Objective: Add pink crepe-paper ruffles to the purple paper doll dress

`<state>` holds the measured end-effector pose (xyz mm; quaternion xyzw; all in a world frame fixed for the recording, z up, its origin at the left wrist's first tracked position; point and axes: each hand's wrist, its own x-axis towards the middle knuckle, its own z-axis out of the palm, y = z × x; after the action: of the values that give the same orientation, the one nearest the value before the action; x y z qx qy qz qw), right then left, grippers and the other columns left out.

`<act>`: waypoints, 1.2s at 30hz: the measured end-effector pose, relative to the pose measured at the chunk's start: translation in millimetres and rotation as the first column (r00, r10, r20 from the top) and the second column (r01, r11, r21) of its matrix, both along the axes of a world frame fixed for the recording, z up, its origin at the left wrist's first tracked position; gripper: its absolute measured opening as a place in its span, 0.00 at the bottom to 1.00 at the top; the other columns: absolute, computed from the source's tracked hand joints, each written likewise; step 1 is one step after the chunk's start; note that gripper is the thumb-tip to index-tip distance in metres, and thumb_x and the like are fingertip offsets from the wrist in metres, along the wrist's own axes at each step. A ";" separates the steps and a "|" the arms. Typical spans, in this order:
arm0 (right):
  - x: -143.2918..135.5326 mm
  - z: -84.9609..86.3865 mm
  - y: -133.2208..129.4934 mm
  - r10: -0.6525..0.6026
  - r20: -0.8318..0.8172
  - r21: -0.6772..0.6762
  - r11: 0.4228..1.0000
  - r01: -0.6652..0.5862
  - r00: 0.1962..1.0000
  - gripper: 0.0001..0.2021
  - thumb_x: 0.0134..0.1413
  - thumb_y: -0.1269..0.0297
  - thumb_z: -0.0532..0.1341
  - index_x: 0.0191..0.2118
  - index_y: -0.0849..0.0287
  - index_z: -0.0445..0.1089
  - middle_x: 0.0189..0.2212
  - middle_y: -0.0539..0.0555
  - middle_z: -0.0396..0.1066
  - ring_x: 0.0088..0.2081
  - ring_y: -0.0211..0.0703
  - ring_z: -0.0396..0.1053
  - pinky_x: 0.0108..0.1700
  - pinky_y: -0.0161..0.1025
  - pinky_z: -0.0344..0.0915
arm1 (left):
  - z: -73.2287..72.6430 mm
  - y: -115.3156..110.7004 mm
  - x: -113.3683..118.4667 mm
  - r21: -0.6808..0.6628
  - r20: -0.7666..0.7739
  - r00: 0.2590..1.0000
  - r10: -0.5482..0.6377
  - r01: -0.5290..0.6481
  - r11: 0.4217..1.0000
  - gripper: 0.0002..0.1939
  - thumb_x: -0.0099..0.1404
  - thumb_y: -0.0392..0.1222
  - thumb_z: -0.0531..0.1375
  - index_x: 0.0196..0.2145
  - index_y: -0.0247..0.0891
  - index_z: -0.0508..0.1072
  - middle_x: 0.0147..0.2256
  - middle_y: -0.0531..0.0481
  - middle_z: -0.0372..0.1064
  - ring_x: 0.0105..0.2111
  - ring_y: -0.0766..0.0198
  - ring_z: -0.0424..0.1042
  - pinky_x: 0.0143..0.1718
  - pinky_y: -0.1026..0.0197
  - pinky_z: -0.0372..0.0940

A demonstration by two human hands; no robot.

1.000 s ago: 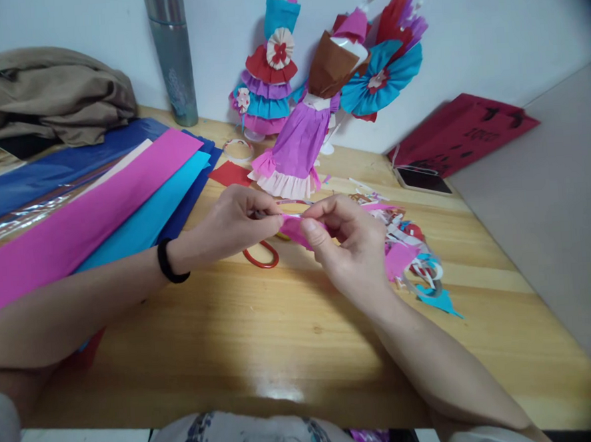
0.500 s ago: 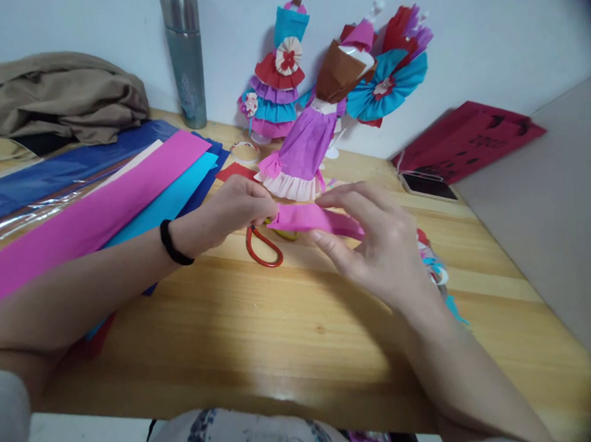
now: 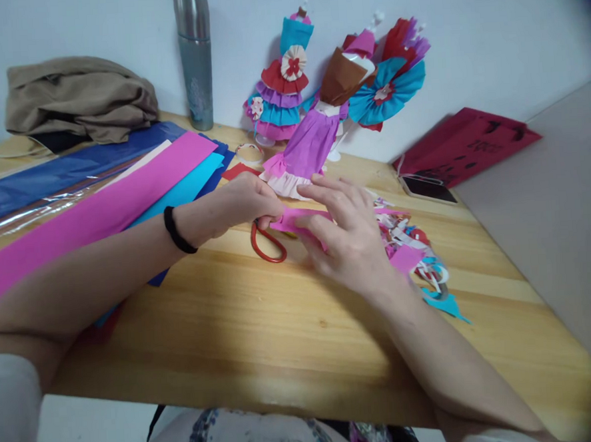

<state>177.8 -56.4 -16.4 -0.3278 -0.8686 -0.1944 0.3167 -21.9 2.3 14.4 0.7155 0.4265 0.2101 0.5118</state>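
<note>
A narrow pink crepe paper strip (image 3: 291, 218) is held level above the table. My left hand (image 3: 244, 207) pinches its left end between thumb and fingers. Bent over the strip's middle is my right hand (image 3: 349, 241), its index fingertip pressed on the paper, other fingers raised; the thumb is mostly hidden. The strip's right part disappears behind this hand. Under the paper lie scissors with a red handle loop (image 3: 270, 258), the rest largely covered. Just beyond stands a paper dress (image 3: 308, 140) in purple with a pale ruffled hem and brown top.
Pink, light blue and dark blue paper sheets (image 3: 99, 203) spread at left. Behind are brown cloth (image 3: 82, 100) and a steel bottle (image 3: 196, 67). A tiered paper dress (image 3: 280, 92) stands at the back. Paper scraps (image 3: 420, 250), a phone (image 3: 428, 189) and a red bag (image 3: 464, 145) are right.
My right hand has shifted left along the pink strip, closer to my left hand, and its fingers have bent. The scraps at right show more. The view has shifted slightly.
</note>
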 end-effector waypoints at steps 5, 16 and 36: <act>-1.5 -7.4 3.8 -0.028 -0.038 -0.033 0.999 0.027 0.999 0.05 0.63 0.69 0.60 0.41 0.54 0.73 0.49 0.60 0.75 0.55 0.57 0.70 0.54 0.58 0.66 | 1.0 -1.8 -1.0 0.031 -0.028 1.000 -0.006 0.007 1.000 0.14 0.56 0.32 0.58 0.14 0.35 0.68 0.16 0.53 0.61 0.20 0.70 0.57 0.24 0.63 0.51; -10.1 -12.9 4.6 0.074 -0.117 0.111 0.992 -0.061 0.990 0.08 0.63 0.75 0.58 0.34 0.55 0.69 0.36 0.55 0.76 0.43 0.47 0.72 0.46 0.47 0.64 | 7.1 -12.7 -0.8 0.106 -0.089 0.996 -0.005 0.015 0.994 0.14 0.57 0.32 0.57 0.15 0.35 0.66 0.19 0.51 0.62 0.25 0.67 0.60 0.27 0.64 0.52; -17.5 -23.3 -5.2 -0.216 -0.074 -0.134 0.970 0.205 0.974 0.10 0.47 0.78 0.55 0.34 0.59 0.67 0.29 0.54 0.69 0.32 0.46 0.66 0.33 0.40 0.56 | 5.5 -17.7 2.6 0.139 -0.092 0.996 -0.006 0.019 0.990 0.16 0.56 0.31 0.57 0.14 0.36 0.61 0.17 0.53 0.56 0.23 0.68 0.55 0.26 0.62 0.47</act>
<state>160.3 -61.6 -39.6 -0.4455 -0.8246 -0.1574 0.3111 -19.3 -15.3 19.9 0.7614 0.4291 0.2031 0.4415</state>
